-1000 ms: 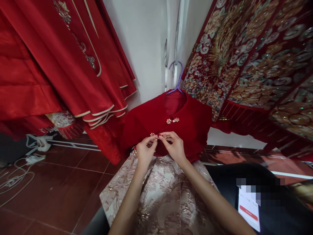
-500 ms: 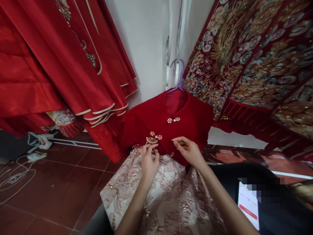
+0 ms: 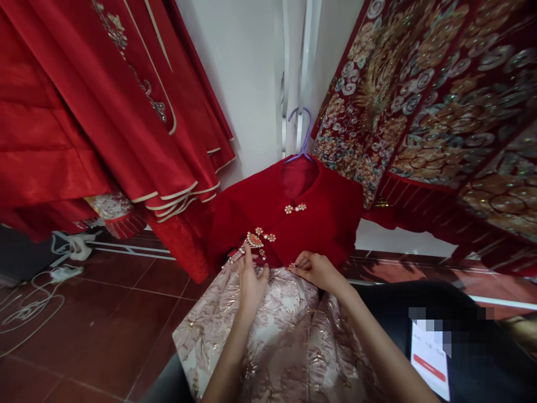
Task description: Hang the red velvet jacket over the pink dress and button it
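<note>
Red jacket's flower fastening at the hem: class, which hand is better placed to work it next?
The right hand, probably: it appears to pinch that flower fastening at the red jacket's hem, while the left hand is by the fan ornament.

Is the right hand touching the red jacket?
Touching: the head view shows the right hand's fingertips at the jacket's lower front edge, pinching the flower clasp there.
</note>
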The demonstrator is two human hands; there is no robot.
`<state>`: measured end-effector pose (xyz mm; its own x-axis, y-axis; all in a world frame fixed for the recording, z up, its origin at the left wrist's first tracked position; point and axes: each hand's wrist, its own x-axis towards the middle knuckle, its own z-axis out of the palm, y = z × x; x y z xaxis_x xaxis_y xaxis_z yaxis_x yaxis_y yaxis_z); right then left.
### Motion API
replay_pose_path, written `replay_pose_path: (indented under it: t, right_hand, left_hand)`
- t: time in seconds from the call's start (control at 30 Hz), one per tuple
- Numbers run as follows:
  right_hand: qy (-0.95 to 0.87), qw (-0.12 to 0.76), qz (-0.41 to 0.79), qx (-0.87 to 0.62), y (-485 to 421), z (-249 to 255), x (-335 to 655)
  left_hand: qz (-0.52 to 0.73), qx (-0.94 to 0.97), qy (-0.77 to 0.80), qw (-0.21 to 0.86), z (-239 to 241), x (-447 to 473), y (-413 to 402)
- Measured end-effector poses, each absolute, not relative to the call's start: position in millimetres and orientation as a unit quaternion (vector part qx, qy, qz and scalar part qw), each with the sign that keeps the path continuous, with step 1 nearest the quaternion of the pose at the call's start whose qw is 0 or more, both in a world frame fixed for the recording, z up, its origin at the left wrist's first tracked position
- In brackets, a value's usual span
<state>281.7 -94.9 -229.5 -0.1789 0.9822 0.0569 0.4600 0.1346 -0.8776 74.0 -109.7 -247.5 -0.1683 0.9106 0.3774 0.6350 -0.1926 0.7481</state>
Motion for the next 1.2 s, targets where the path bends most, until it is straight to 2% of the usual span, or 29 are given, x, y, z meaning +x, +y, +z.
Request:
replay_pose_path:
  t: [0.13,0.37,0.53,0.7,0.87,1.03,1.2]
  right_hand:
    - [-0.644,0.385,0.385,-0.538,-92.4,-232.8,278.8]
    - [-0.589,0.455,0.392,-0.541,-85.6,-251.1,267.7]
    - [-0.607,0.426,0.444,-0.503,-85.1,-251.5,275.6]
    - [-0.639,0.356,0.5,-0.463,-100.5,-218.3,279.6]
    - [-0.633,0.367,0.55,-0.403,-101.6,-194.8,252.7]
    - [-0.6,0.472,0.469,-0.444,-81.1,-217.6,225.5]
    - [-0.589,0.519,0.4,-0.472,-83.8,-238.4,220.3]
  left_hand:
    - [0.425,0.65,0.626,0.066,-245.7,77.0,-110.1]
    - [0.36,0.701,0.614,0.045,-245.1,76.4,-113.0]
    - [0.359,0.685,0.633,0.045,-240.9,80.2,-109.3]
    - [0.333,0.69,0.64,0.058,-233.0,85.5,-104.9]
    - [0.347,0.699,0.619,0.088,-237.8,84.6,-99.5]
    - [0.43,0.674,0.584,0.138,-254.1,83.1,-93.1]
    - [0.463,0.654,0.574,0.166,-258.2,85.3,-94.3]
